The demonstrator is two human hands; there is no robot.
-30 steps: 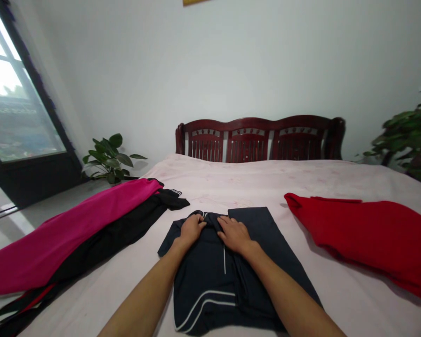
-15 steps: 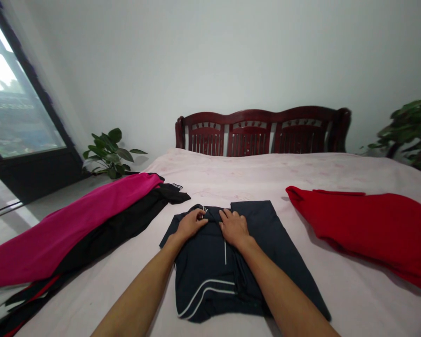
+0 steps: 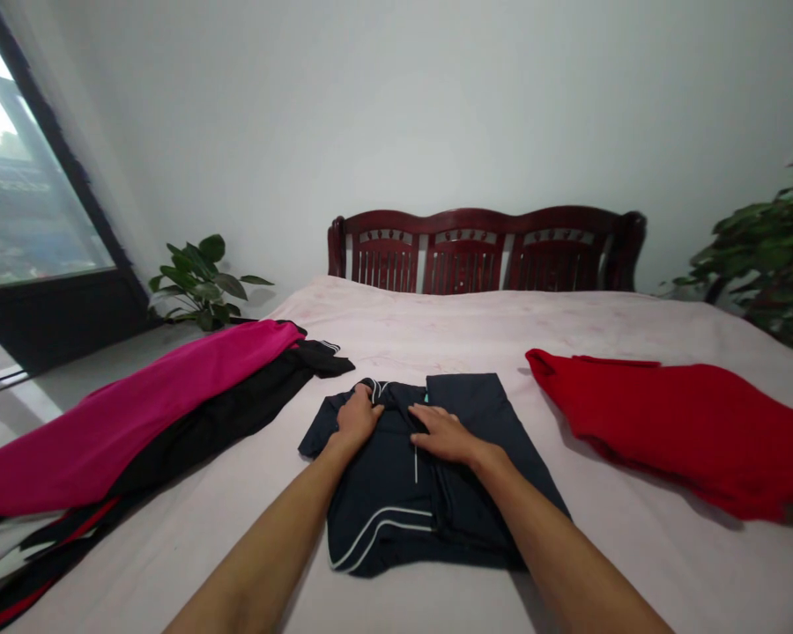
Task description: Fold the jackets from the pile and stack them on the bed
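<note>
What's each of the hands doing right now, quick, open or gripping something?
Left hand: on the navy garment near its far edge; can't tell if it's gripping.
Right hand: open, thumb apart, laid on the same garment.

Red clothing (image 3: 667, 431) lay on the pale pink sheet (image 3: 449, 335). Bright pink clothing (image 3: 138, 409) lay against black clothing (image 3: 218, 427). Behind stood dark red wood slats (image 3: 463, 260), a white wall (image 3: 423, 106) and two leafy plants, one left (image 3: 202, 282), one right (image 3: 770, 255).

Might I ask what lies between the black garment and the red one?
The head view shows a navy garment under left hand and right hand, bedsheet either side.
</note>
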